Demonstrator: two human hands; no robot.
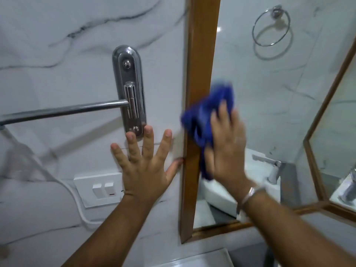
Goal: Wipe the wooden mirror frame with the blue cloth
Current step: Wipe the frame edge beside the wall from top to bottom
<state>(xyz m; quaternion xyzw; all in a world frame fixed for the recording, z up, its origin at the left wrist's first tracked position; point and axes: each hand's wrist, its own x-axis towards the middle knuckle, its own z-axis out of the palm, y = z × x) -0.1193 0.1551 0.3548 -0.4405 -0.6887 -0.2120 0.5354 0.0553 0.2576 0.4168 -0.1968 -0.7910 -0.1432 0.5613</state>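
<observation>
Your right hand (225, 143) presses the bunched blue cloth (202, 120) against the left side of the wooden mirror frame (200, 54). The cloth is soft and light, so keep it under flat fingers. Your left hand (142, 170) lies spread open on the marble wall (57, 45).

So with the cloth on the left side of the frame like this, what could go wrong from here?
1. The blue cloth overlaps the glass beside the wooden mirror frame; strokes could smear the mirror.
2. The left hand is braced flat on the marble wall, just below the chrome towel-bar bracket; a slip could knock the fingers against it.
3. The right hand is motion-blurred; fast wiping may skip parts of the frame.
</observation>
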